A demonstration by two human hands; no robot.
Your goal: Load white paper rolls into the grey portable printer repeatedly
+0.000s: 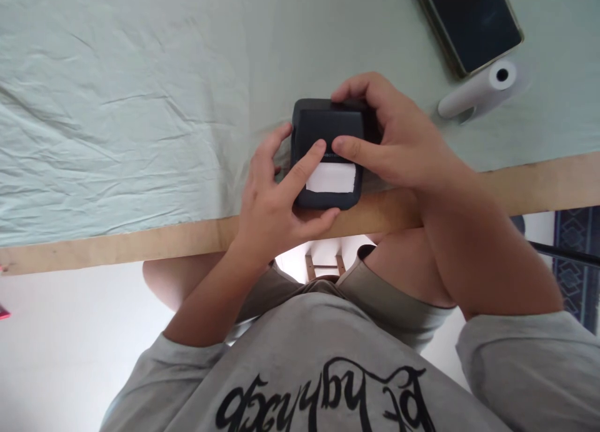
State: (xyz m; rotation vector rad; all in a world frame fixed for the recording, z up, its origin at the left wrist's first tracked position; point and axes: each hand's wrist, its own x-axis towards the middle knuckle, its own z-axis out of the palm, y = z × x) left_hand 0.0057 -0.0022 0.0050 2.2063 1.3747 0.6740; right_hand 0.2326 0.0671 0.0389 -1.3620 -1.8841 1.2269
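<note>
A small black portable receipt printer is gripped between my two hands at the near edge of the table. White paper shows in the lower part of its top face. My left hand wraps its left side and near edge, with the thumb on the top near the paper. Across the right side lies my right hand, its thumb on the top face and its fingers curled over the far right corner. The printer's underside is hidden.
A white paper roll lies at the right, its loose end slightly unrolled. Beyond it rests a dark smartphone. Pale green cloth covers the table, wrinkled at the left. A bare wooden edge runs along the near side, above my lap.
</note>
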